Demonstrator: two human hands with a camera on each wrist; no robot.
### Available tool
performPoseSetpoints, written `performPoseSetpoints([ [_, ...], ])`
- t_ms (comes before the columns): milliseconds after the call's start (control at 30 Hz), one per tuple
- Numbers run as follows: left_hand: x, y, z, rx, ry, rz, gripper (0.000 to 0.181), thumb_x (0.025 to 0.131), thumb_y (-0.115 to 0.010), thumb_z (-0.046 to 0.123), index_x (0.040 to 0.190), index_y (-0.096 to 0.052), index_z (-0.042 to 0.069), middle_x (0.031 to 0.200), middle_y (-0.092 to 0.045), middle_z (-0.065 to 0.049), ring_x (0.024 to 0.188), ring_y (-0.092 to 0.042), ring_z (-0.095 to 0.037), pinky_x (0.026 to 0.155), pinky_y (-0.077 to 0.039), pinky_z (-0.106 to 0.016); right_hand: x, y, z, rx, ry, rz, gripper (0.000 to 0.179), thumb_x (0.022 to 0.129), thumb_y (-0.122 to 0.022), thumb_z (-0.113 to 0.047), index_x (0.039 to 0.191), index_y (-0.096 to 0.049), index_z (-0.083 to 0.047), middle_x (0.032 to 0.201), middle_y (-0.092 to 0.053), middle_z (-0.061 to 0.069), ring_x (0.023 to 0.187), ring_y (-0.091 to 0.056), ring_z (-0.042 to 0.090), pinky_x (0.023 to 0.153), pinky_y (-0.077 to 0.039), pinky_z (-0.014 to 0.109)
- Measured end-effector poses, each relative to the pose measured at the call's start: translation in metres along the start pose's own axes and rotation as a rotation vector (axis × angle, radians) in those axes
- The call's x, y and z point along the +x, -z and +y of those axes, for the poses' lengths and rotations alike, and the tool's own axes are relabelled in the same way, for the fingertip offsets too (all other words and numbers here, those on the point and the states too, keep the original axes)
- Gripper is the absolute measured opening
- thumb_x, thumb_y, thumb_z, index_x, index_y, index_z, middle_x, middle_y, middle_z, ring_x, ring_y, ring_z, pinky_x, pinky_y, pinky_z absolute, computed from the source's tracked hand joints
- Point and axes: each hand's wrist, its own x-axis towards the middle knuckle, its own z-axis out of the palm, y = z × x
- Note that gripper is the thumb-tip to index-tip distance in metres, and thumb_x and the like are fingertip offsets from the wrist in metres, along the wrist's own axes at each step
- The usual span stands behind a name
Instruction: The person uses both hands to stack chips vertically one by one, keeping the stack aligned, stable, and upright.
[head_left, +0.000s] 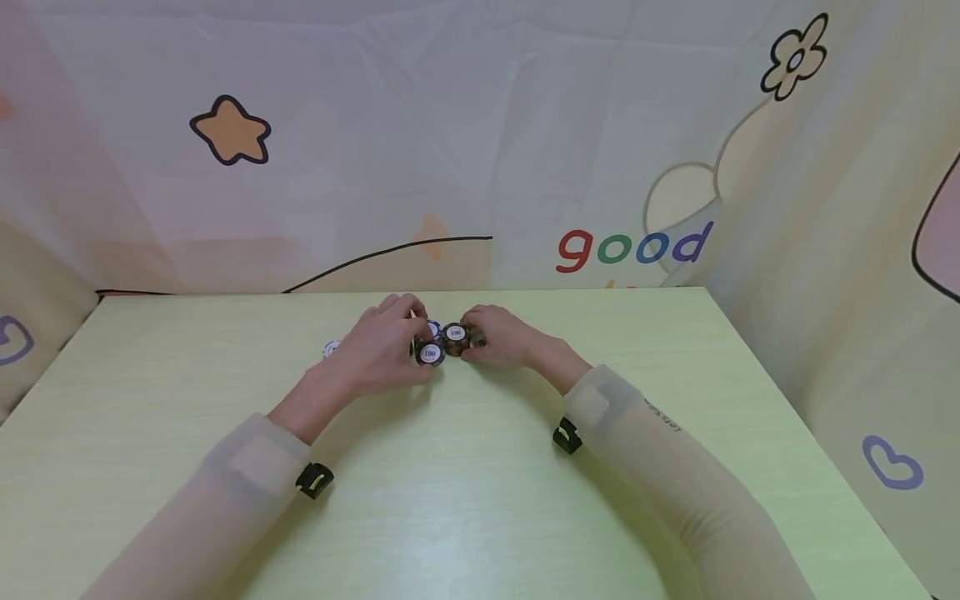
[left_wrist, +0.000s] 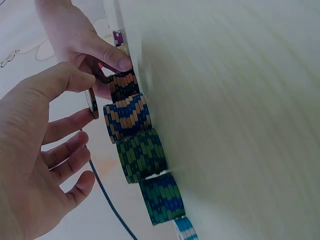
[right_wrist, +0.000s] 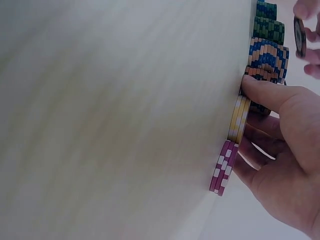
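Observation:
My left hand (head_left: 378,346) pinches a single dark poker chip (left_wrist: 92,103) marked 100 between thumb and index finger, above the table and apart from the stacks. Its other fingers are spread and loosely bent. My right hand (head_left: 506,335) grips a black-and-orange poker chip stack (left_wrist: 123,86), the thumb on its near side and fingers behind. Beside that stack stands a taller blue-and-orange stack (left_wrist: 127,118), then a green stack (left_wrist: 141,156) and a blue-green one (left_wrist: 162,198). In the head view my left hand hides most of these.
Short yellow (right_wrist: 239,119) and purple-and-white (right_wrist: 224,167) chip stacks stand by the right hand. A low light-blue-and-white stack (left_wrist: 186,229) ends the row on the left. The pale table (head_left: 450,500) meets a printed curtain (head_left: 420,125) behind the row.

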Motion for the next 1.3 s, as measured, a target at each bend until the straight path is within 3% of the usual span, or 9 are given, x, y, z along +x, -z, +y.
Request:
performPoseSetpoints([
  [533,0.035,-0.011,0.012,0.023,0.009,-0.075,0.03,0.083,-0.083,0.028,0.103,-0.074,0.008,0.128,-0.053,-0.008,0.123,-0.043,-0.029,0.095,-0.04,-0.052,0.0,-0.002,0.004,-0.002,0.069,0.056,0.03,0.093,-0.075,-0.014,0.115,-0.068,0.004,0.11,-0.068,0.013,0.104,-0.061,0.026,0.098,-0.046,0.039],
  [1033,0.043,-0.019,0.012,0.075,0.044,-0.103,0.023,0.087,-0.08,0.024,0.105,-0.076,0.009,0.123,-0.056,-0.01,0.115,-0.047,-0.029,0.092,-0.043,-0.051,0.0,-0.002,0.003,-0.001,0.057,0.06,0.03,0.093,-0.077,-0.014,0.115,-0.068,0.004,0.109,-0.069,0.013,0.104,-0.062,0.026,0.099,-0.046,0.039],
  [1300,0.04,-0.017,0.012,0.082,0.065,-0.123,0.035,0.09,-0.08,0.03,0.115,-0.073,0.007,0.129,-0.055,-0.013,0.12,-0.046,-0.031,0.096,-0.041,-0.053,0.0,-0.002,0.003,-0.014,0.058,0.045,0.032,0.093,-0.076,-0.013,0.117,-0.067,0.005,0.112,-0.068,0.014,0.107,-0.062,0.027,0.1,-0.046,0.039],
])
